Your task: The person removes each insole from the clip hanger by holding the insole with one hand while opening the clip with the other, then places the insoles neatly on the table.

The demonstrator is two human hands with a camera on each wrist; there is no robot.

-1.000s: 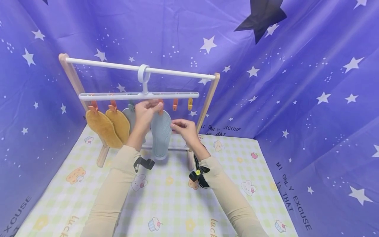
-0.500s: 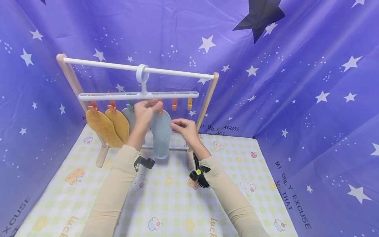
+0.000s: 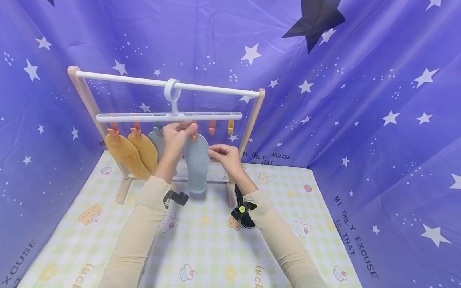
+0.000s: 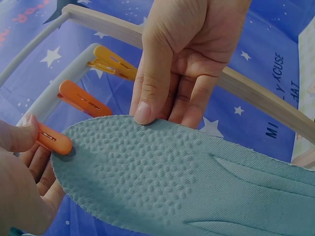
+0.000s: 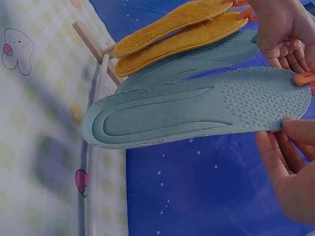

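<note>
A grey-blue insole (image 3: 197, 168) with a dimpled toe area hangs toe-up from an orange clothes peg (image 4: 55, 141). My left hand (image 3: 174, 140) pinches that peg at the insole's tip, thumb on its face and fingers behind. At the insole's right edge, my right hand (image 3: 227, 158) pinches the rim between thumb and fingers. Two mustard fuzzy insoles (image 3: 124, 156) hang from orange pegs further left. Beside them a matching grey-blue insole (image 5: 197, 61) hangs from a green peg, partly hidden behind my left hand in the head view.
The pegs belong to a white hanger (image 3: 205, 116) hooked on a rack's white rail (image 3: 126, 77) with wooden legs. Another orange peg (image 3: 212, 127) and a yellow peg (image 3: 231, 127) hang at its right. A black shoe-like item (image 3: 247, 221) lies under my right wrist on the checked cloth (image 3: 209, 256).
The held insole's lower end has swung slightly to the right. Both hands keep their grips, and the view has shifted a little.
</note>
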